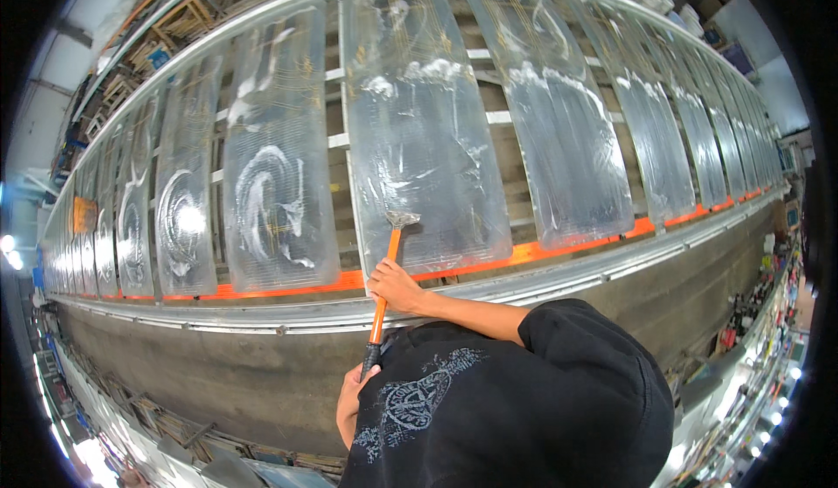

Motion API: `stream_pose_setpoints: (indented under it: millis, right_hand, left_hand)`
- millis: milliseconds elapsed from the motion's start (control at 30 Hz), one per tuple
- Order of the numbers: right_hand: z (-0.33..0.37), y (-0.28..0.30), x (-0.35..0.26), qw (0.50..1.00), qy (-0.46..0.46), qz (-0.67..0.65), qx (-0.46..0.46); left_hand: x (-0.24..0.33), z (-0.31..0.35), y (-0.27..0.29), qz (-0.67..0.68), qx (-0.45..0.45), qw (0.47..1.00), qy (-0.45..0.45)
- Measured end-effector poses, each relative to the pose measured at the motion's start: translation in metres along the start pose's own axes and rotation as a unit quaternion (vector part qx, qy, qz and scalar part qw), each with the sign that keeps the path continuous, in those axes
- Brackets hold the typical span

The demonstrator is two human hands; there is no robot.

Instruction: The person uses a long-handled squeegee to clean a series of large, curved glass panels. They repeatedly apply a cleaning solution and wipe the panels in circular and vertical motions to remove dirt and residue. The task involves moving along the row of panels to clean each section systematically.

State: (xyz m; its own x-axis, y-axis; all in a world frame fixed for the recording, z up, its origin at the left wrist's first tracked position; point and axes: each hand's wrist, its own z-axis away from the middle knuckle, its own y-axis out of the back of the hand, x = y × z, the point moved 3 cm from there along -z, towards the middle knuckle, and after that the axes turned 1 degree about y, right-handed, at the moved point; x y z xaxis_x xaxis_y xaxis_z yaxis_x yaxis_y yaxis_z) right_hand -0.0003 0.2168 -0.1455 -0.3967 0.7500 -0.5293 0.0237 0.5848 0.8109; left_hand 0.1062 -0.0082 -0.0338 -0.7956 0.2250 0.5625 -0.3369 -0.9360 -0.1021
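Near the close end of the clear, glossy, rectangular panel (432, 152) is the grey metal head (402, 218) of your long orange tool (394, 245). Your right hand (397, 285) wraps its shaft, your left hand (351, 401) its black grip; pressing steeply could gouge the panel, and slick-looking white smears (434, 71) could cause skidding.

One long rack, metal, was bordered by pale rails (541, 289) and was spanned by light crossbars (338, 140). Along the near side, an orange strip (644, 226) was set beneath the panel ends. Across the rack, a row of long, clear, ribbed panels (428, 156) was laid side by side, separated by narrow gaps. Their upper faces were marked with white smears (434, 71); yellowish lines were seen toward the far ends.
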Motion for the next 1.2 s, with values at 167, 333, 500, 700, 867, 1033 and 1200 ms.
stream_pose_setpoints:
  millis: [167,333,500,700,867,1033,1200]
  right_hand:
    - [-0.049,-0.010,-0.041,0.997,0.072,-0.030,0.016]
    - [-0.095,-0.056,-0.116,0.989,0.132,-0.059,0.020]
    - [-0.133,-0.134,-0.208,0.985,0.163,-0.045,-0.043]
    - [-0.163,-0.154,-0.225,0.996,0.066,-0.043,0.034]
    - [-0.148,-0.180,-0.103,0.963,-0.253,0.074,0.062]
    - [-0.154,-0.211,-0.088,0.926,-0.340,0.162,0.028]
    - [-0.228,-0.272,-0.152,0.964,-0.223,0.146,0.012]
  left_hand:
    - [-0.015,0.021,0.035,0.017,0.047,0.996,-0.077]
    - [-0.044,0.045,0.105,0.039,0.114,0.986,-0.113]
    - [-0.086,0.071,0.193,0.028,0.211,0.967,-0.138]
    - [-0.081,0.114,0.298,0.105,0.250,0.953,-0.134]
    - [-0.061,0.117,0.390,0.079,0.265,0.950,-0.148]
    - [-0.032,0.104,0.434,0.069,0.279,0.946,-0.152]
    - [0.000,0.070,0.443,0.105,0.263,0.949,-0.136]
